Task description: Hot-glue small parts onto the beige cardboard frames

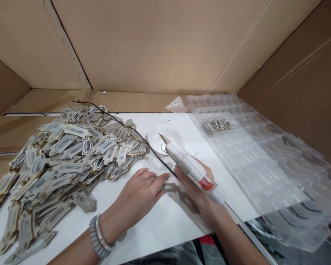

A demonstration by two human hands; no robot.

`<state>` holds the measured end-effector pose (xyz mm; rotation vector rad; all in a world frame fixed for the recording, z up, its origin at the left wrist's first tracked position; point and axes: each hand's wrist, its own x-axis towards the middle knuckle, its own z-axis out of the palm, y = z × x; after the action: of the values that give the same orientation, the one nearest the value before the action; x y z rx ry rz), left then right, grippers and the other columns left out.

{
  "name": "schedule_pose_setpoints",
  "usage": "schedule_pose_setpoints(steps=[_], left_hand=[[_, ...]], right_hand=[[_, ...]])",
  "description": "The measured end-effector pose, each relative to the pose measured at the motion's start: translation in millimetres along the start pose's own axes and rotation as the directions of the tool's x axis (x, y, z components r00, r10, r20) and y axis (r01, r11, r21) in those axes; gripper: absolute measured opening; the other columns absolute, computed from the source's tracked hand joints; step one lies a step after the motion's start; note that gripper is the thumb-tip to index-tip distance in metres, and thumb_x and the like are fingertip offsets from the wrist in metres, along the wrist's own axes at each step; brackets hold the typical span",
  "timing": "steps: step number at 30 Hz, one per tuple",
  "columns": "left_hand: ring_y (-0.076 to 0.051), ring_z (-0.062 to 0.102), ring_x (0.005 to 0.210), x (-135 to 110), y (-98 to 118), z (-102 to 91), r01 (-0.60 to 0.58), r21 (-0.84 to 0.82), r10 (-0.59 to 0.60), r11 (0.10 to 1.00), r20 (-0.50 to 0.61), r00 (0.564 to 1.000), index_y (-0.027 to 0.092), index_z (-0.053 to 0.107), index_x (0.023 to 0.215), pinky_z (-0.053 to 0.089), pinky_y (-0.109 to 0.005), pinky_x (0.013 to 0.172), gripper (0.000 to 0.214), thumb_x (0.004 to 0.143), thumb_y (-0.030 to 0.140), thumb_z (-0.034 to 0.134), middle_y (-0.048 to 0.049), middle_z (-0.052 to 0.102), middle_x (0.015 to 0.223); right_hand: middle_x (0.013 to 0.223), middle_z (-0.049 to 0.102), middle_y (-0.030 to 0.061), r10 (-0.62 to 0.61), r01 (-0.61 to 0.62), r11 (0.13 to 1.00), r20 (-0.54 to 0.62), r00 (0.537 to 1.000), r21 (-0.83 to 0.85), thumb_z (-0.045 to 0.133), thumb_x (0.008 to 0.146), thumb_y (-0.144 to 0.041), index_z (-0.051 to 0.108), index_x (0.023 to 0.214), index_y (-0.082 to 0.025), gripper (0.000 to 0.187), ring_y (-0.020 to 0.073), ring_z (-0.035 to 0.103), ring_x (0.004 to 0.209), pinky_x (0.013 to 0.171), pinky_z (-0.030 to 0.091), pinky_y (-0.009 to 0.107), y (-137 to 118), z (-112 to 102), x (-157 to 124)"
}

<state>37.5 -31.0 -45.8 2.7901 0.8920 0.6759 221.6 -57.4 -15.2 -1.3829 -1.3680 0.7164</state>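
The left hand [139, 191] presses flat, fingers spread, on a small plaque [169, 187] lying crosswise; the right hand [194, 186], just right, clamps a glue gun [187, 163] pointing far-left.

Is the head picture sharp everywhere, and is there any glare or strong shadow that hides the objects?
Head view: lighting is even and soft; the left hand and right hand with the glue gun cast only faint shadows on the white board. The clear plastic tray shows mild glare, blurring its cells. The pile of ornate pieces softens toward the lower left; edges bend slightly.
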Motion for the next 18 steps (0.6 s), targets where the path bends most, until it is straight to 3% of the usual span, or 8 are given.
schedule_pose_setpoints(steps=[4, 8, 12, 15, 18], left_hand=[[-0.017, 0.071, 0.076, -2.8, -7.6, -14.3, -0.008, -0.003, 0.007, 1.000, -0.205, 0.979, 0.019, 0.054, 0.116, 0.058, -0.034, 0.086, 0.029, 0.087, 0.015, 0.055, -0.0012, 0.074, 0.087], [-0.017, 0.072, 0.081, -8.8, -20.0, -35.8, 0.181, 0.013, -0.160, 0.983, -0.413, 0.897, 0.023, 0.056, 0.108, 0.060, -0.029, 0.079, 0.026, 0.083, 0.022, 0.063, -0.0011, 0.073, 0.091], [-0.018, 0.072, 0.079, -13.9, -29.6, -45.6, 0.359, -0.027, -0.322, 0.933, -0.511, 0.797, 0.025, 0.061, 0.095, 0.060, -0.030, 0.072, 0.020, 0.078, 0.030, 0.071, -0.0006, 0.072, 0.085], [-0.018, 0.072, 0.079, -15.8, -32.0, -45.5, 0.384, -0.022, -0.324, 0.923, -0.582, 0.746, 0.025, 0.060, 0.097, 0.060, -0.031, 0.071, 0.027, 0.075, 0.030, 0.075, -0.0002, 0.072, 0.084], [-0.016, 0.071, 0.072, -15.8, -30.3, -45.4, 0.415, 0.039, -0.304, 0.909, -0.619, 0.724, 0.026, 0.059, 0.098, 0.057, -0.029, 0.064, 0.030, 0.075, 0.031, 0.076, 0.0022, 0.071, 0.082]], right_hand=[[0.073, 0.061, 0.0003, 0.063, -0.062, 0.998, 0.022, 0.998, -0.010, 0.065, 0.087, -0.040, 0.059, 0.073, -0.022, 0.023, 0.0158, 0.058, 0.064, 0.053, 0.045, 0.027, -3.8, -0.3, -1.1], [0.068, 0.055, 0.0001, 0.043, -0.043, 0.999, 0.054, 0.998, -0.002, 0.063, 0.088, -0.034, 0.055, 0.071, -0.023, 0.022, 0.0154, 0.053, 0.060, 0.047, 0.038, 0.027, -12.0, -3.2, -3.6], [0.067, 0.052, -0.0004, -0.080, 0.085, 0.996, 0.142, 0.987, -0.030, 0.060, 0.087, -0.027, 0.050, 0.067, -0.022, 0.023, 0.0132, 0.048, 0.054, 0.046, 0.036, 0.027, -7.3, -5.5, -2.3], [0.071, 0.056, 0.0006, -0.176, 0.191, 0.980, 0.215, 0.961, -0.049, 0.056, 0.087, -0.021, 0.049, 0.063, -0.021, 0.025, 0.0123, 0.050, 0.056, 0.049, 0.038, 0.026, 2.5, -5.8, -1.1], [0.075, 0.058, 0.0017, -0.214, 0.234, 0.971, 0.290, 0.933, -0.038, 0.051, 0.085, -0.014, 0.052, 0.065, -0.021, 0.021, 0.0125, 0.054, 0.060, 0.051, 0.039, 0.025, 10.0, -5.1, -0.9]])
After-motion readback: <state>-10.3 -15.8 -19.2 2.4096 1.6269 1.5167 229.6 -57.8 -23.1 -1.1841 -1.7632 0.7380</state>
